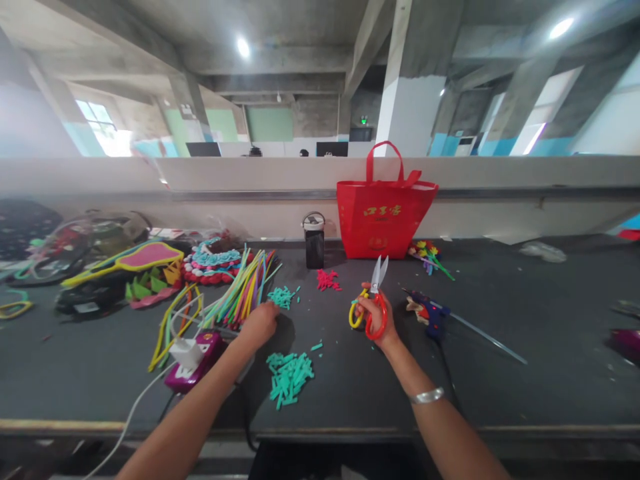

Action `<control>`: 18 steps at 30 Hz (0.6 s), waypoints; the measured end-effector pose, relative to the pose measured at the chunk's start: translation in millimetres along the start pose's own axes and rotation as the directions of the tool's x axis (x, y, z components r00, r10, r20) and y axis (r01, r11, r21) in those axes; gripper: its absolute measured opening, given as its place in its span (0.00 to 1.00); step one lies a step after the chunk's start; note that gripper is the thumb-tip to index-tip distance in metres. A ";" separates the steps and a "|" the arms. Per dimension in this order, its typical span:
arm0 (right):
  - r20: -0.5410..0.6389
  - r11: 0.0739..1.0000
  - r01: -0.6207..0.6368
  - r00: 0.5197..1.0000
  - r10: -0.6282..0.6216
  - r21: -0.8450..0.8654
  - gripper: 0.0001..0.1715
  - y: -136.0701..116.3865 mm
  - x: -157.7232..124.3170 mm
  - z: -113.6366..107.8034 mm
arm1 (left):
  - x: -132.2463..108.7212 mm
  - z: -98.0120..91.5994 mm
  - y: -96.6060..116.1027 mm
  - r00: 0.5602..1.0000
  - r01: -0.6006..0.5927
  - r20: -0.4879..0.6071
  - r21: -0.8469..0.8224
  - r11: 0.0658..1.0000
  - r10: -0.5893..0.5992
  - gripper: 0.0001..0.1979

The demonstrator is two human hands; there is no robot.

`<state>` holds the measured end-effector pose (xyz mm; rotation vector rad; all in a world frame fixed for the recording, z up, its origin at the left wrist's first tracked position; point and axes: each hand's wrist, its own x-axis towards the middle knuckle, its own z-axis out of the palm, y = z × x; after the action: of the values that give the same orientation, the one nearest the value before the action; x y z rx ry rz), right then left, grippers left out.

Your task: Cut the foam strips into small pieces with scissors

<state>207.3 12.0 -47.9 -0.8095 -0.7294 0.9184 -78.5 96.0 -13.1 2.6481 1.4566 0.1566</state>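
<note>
Scissors (375, 286) (spread open) clamped in R hand (376, 319), ctr-right of frame; w/ L hand (261, 325) just beside upper teal pile (283, 297), ctr-left, can't tell if gripping anything.

Craft wkshp, bare concrete beams (280, 60) overhead, long blk workbench (360, 400) w/ glue gun (436, 320) on R, multicol. strips (245, 291) on L

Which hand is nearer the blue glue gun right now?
Right. The right hand, holding the scissors, is just left of the blue glue gun; the left hand is farther left, beside the bundle of colored strips.
</note>
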 end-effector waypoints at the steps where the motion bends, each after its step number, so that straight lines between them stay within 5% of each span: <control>1: 0.004 1.000 0.004 1.000 -0.004 0.001 0.26 -0.1 0.2 0.3 | 0.7 1.7 0.5 1.000 -0.011 0.004 0.029 1.000 0.011 0.13; 13: 0.005 1.000 -0.012 1.000 0.012 -0.009 0.26 -1.7 -1.7 -2.1 | -22.5 -24.4 -19.2 0.989 -0.070 0.130 -0.014 0.997 0.071 0.12; 18: 0.005 1.000 -0.003 1.000 0.003 0.003 0.24 -2.3 -1.5 -0.7 | -43.9 -40.3 -10.2 0.985 -0.121 0.117 -0.049 0.991 0.126 0.14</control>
<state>208.1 9.7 -46.6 -0.8058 -0.7308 0.9238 -116.3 66.3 23.7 2.6634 1.2403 0.0370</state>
